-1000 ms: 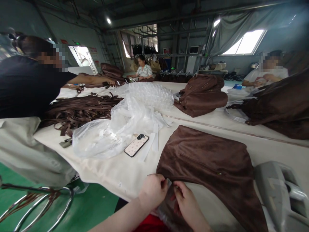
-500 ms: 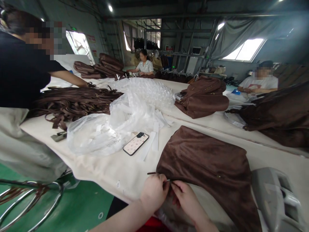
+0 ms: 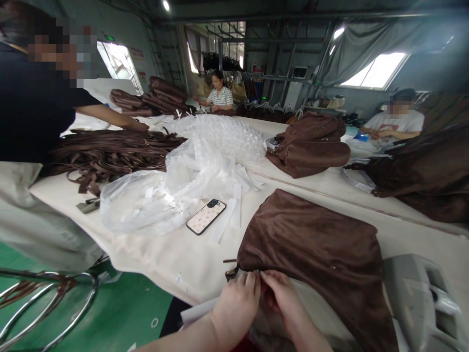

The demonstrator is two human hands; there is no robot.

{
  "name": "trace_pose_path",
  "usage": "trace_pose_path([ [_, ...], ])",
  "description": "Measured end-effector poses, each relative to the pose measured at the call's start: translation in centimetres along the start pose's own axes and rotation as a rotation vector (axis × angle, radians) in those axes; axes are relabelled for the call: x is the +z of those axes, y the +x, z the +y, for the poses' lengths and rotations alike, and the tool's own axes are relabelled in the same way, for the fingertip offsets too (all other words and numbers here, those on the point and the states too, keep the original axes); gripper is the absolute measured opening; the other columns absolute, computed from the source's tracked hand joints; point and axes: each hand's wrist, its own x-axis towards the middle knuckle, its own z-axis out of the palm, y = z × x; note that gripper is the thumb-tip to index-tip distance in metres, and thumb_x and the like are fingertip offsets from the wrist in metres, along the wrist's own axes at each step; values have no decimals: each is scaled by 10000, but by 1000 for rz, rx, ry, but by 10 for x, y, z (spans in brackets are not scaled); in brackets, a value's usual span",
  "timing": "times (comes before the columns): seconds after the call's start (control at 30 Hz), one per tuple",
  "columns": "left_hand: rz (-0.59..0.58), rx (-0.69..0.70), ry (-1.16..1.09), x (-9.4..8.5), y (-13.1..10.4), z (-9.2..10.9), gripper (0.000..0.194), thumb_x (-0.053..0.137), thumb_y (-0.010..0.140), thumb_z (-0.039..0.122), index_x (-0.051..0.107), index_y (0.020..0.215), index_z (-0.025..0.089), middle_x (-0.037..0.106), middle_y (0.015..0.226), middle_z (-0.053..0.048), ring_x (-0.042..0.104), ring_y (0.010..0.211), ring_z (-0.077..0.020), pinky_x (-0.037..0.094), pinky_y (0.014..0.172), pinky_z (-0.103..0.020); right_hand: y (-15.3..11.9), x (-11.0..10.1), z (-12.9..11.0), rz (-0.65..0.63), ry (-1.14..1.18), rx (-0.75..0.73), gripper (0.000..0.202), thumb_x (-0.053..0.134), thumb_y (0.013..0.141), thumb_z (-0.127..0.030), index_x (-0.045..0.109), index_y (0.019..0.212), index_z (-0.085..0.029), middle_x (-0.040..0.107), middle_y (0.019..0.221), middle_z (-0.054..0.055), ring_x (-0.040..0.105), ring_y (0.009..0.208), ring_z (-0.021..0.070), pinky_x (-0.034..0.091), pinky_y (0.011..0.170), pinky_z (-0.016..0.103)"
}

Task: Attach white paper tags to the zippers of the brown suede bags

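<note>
A brown, suede-like bag [image 3: 311, 239] lies flat on the cloth-covered table in front of me. My left hand [image 3: 238, 300] is closed at its near edge, with bent fingers pinching there. Close against it, my right hand [image 3: 280, 291] pinches the same edge between thumb and fingers. The fingertips almost meet, and any small part between them is hidden. Just left of the fingers, a small dark metal clasp [image 3: 230, 275] hangs at the bag's corner. A flat white strip [image 3: 198, 312] shows beside my left wrist.
A phone [image 3: 206, 216] and white paper strips [image 3: 223, 222] lie left of the bag, near crumpled clear plastic [image 3: 146, 203]. A grey plastic device [image 3: 414, 293] stands at right. A person at left reaches over piled brown straps [image 3: 120, 151]. Two more people sit farther back.
My left hand has turned and lowered slightly, uncovering the clasp at the bag's corner. The white strip now shows by my wrist. The person at left has moved a hand rightward over the straps.
</note>
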Motion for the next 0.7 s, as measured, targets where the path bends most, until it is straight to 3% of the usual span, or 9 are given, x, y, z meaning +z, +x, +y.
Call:
trace_pose_path([
  [0.17, -69, -201, -248, -13, 6, -3, 379, 394, 849, 36, 551, 1178, 142, 610, 1093, -125, 613, 948, -219, 514, 788, -328, -2, 1, 0, 18, -22, -36, 357, 589, 716, -524, 546, 617, -183, 476, 481, -43, 366, 354, 76, 205, 359, 221],
  [0.3, -66, -328, -567, -25, 9, -13, 216, 443, 864, 179, 604, 1008, 175, 651, 994, -82, 614, 925, -188, 476, 813, -277, -1, 0, 7, 14, -53, -118, 333, 568, 752, -483, 596, 632, -174, 472, 494, -36, 362, 376, 82, 221, 382, 228],
  [0.4, -148, -339, -557, -31, 12, -19, 297, 378, 906, 308, 630, 919, 151, 673, 910, -111, 632, 852, -219, 473, 740, -299, -1, 1, 10, 11, -41, -162, 326, 563, 768, -473, 618, 654, -173, 453, 481, -41, 348, 382, 87, 226, 389, 230],
  [0.57, -207, -216, -514, -25, 18, -25, 336, 325, 905, 264, 644, 871, 164, 691, 886, -102, 637, 840, -223, 444, 724, -300, -15, 3, 4, 24, -33, -187, 346, 554, 783, -505, 633, 715, -174, 514, 537, -26, 375, 373, 89, 248, 382, 229],
  [0.63, -209, -214, -569, -22, 19, -29, 339, 324, 904, 271, 644, 846, 175, 694, 861, -82, 633, 819, -205, 435, 718, -284, -28, -9, -2, 29, -83, -197, 354, 526, 808, -513, 637, 764, -179, 556, 582, -14, 412, 391, 97, 286, 393, 229],
  [0.7, -211, -234, -629, -17, 19, -34, 338, 325, 897, 284, 637, 819, 181, 693, 838, -68, 627, 799, -192, 429, 712, -273, -46, -34, -7, 153, -189, -249, 349, 516, 821, -511, 643, 812, -187, 607, 639, 6, 493, 464, 124, 367, 453, 237],
])
